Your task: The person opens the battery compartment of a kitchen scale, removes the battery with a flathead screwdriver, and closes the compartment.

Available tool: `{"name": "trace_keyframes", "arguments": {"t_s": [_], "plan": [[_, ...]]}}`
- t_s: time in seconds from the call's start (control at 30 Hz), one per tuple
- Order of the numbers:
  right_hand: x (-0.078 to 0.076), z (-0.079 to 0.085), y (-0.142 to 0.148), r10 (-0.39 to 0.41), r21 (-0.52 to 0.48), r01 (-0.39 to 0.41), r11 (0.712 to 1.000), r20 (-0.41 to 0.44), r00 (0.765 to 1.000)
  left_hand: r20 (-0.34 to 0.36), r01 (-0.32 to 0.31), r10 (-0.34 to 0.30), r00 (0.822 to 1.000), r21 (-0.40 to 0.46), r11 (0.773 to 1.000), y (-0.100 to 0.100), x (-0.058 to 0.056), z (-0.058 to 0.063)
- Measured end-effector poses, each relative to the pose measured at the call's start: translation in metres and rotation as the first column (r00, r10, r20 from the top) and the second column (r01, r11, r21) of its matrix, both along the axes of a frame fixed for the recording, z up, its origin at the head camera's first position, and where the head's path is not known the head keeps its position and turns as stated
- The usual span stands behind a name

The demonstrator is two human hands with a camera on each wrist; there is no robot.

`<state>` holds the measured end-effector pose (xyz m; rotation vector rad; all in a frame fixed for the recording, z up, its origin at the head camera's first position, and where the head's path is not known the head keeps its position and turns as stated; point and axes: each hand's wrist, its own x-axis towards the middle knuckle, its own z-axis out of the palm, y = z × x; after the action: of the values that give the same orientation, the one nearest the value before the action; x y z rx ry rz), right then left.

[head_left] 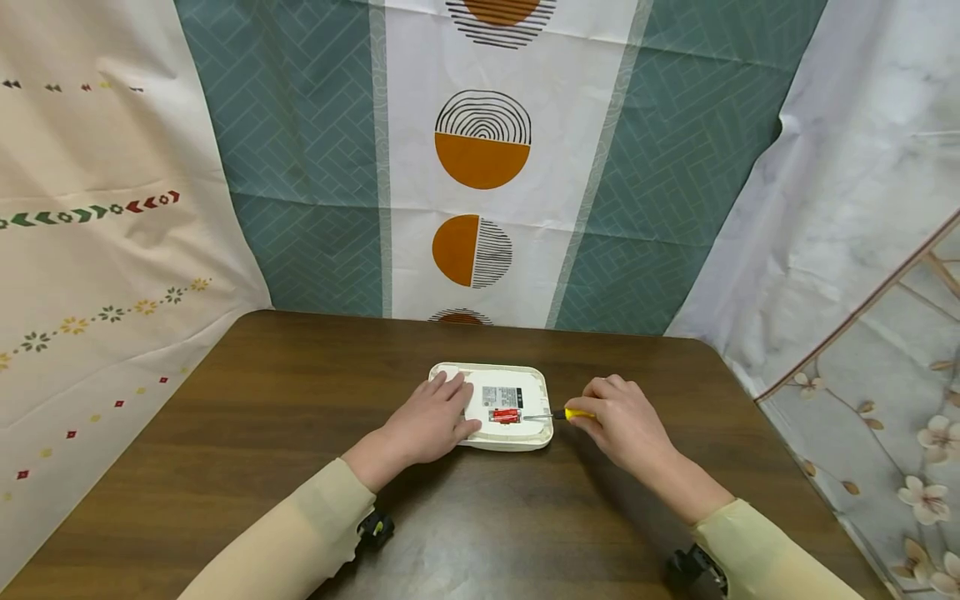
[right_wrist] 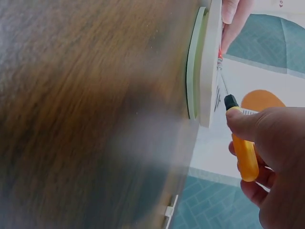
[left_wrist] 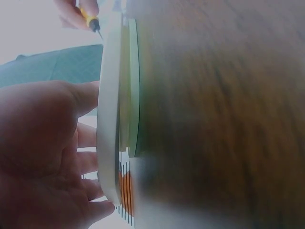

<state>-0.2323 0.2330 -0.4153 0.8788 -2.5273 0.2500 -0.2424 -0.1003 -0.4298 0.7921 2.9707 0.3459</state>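
A white rounded device (head_left: 528,383) lies on the table with its labelled underside up; a light green layer shows beneath its rim in both wrist views. Red batteries (head_left: 506,415) sit in a small open slot in that face. My left hand (head_left: 431,421) rests on the device's left part, fingers spread and fairly straight. In my right hand (head_left: 618,417) I grip a screwdriver (right_wrist: 247,160) by its yellow handle, thumb and fingers round it. Its thin metal shaft points left, the tip at the right end of the battery slot. Whether the tip touches the batteries I cannot tell.
The brown wooden table (head_left: 300,367) extends on all sides of the device. Behind it hangs a teal and white patterned curtain (head_left: 315,167). Pale cloths hang to the left and right. A wrist camera (head_left: 375,527) is strapped under my left forearm.
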Motion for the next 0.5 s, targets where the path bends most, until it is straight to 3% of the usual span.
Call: {"name": "trace_keyframes", "arguments": {"t_s": [0.5], "plan": [[0.008, 0.001, 0.016, -0.116, -0.073, 0.118, 0.99, 0.032, 0.993, -0.004, -0.001, 0.001, 1.0, 0.001, 1.0, 0.0, 0.0, -0.001]]}}
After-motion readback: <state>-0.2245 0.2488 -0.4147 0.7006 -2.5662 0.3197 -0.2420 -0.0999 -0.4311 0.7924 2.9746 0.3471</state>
